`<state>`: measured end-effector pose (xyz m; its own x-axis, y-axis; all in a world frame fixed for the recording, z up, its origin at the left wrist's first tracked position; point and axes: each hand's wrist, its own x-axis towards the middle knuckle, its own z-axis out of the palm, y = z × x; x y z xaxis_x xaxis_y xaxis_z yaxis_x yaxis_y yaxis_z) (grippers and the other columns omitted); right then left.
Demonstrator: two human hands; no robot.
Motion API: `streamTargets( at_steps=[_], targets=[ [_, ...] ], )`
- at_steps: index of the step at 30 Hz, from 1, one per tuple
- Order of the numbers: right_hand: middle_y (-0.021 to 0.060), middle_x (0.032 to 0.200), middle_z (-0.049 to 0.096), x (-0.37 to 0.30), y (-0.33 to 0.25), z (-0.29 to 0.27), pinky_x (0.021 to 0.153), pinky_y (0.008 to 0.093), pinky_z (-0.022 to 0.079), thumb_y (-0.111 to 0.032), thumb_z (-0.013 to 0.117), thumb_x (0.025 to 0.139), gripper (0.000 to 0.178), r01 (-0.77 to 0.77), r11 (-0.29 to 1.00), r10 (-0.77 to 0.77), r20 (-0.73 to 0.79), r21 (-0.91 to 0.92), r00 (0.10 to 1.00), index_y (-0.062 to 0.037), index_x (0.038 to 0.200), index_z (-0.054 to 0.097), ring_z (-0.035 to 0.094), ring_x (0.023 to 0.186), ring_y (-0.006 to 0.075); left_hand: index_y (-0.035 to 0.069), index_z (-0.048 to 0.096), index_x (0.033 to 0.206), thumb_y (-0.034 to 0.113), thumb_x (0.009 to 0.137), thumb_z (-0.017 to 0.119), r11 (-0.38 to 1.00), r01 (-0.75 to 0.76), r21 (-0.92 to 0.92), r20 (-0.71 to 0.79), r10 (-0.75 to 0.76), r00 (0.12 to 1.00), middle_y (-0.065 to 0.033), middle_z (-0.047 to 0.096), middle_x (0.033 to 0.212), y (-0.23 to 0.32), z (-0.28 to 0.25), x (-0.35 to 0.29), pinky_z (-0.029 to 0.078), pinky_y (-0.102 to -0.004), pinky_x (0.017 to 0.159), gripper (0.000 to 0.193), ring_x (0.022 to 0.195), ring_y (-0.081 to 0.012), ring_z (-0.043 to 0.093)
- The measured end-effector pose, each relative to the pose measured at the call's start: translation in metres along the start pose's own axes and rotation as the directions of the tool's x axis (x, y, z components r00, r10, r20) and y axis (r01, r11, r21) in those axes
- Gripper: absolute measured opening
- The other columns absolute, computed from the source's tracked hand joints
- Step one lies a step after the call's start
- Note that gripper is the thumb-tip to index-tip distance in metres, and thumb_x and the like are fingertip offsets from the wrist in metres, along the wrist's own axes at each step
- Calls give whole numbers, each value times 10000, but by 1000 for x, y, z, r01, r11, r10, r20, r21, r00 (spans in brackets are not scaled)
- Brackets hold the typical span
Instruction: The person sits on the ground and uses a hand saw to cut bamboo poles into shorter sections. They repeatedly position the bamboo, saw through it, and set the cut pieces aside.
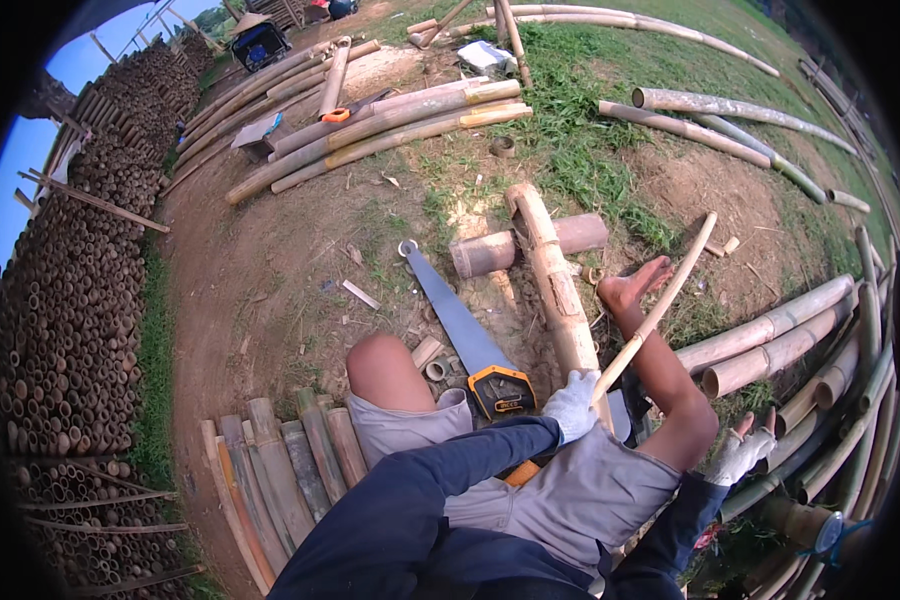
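My left hand (573, 408), in a pale work glove, is closed around the near end of a thin, curved bamboo pole (660, 305). The pole slants up to the right over my bare foot (634, 288). Right beside that hand, a thick bamboo pole (555, 275) runs from between my legs and rests across a short bamboo log (485, 254). My right hand (745, 452), gloved with bare fingertips, is out to the right, fingers apart and holding nothing visible. A handsaw (460, 315) with an orange and black handle lies left of the thick pole. A grey metal blade (619, 416) shows partly by my right thigh.
Bamboo poles lie close on my right (780, 350), and cut lengths (280, 465) sit at my left. Farther out are more poles (390, 130) with an orange-handled tool (336, 115). A tall bamboo stack (80, 270) stands far left. Offcuts (437, 369) are near my knee.
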<state>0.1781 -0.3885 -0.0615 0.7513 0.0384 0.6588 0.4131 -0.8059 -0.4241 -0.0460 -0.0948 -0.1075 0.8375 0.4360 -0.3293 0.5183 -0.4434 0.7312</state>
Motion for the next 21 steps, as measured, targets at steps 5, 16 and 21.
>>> streamTargets(
  at_steps=[5, 16, 21],
  targets=[
    [210, 1403, 593, -95, -116, 71, 1061, 446, 452, -205, 645, 1075, 510, -128, 888, -82, 426, 441, 901, 20, 1517, 528, 583, 1177, 341, 8, 617, 1364, 309, 916, 777, 902, -88, -423, -137, 32, 990, -263, 737, 1085, 2, -36, 5, 569, -451, 925, 562, 1058, -398, 744],
    [265, 1223, 597, -143, -257, 179, 970, 551, 484, -253, 763, 919, 619, 166, 935, -336, 626, 315, 704, -2, 1446, 556, 582, 1117, 448, 26, 383, 1624, 250, 962, 686, 991, -124, 55, -503, 135, 853, -215, 727, 1149, -8, -316, 100, 594, -432, 817, 762, 931, -320, 747],
    [313, 1354, 545, -139, -265, 193, 1029, 574, 479, -266, 749, 897, 613, 211, 939, -343, 687, 271, 641, -5, 1413, 545, 558, 1221, 489, 29, 567, 1298, 211, 972, 621, 981, -75, 178, -513, 158, 844, -174, 687, 919, -57, -380, 211, 557, -412, 597, 378, 636, -251, 676]
  ],
)
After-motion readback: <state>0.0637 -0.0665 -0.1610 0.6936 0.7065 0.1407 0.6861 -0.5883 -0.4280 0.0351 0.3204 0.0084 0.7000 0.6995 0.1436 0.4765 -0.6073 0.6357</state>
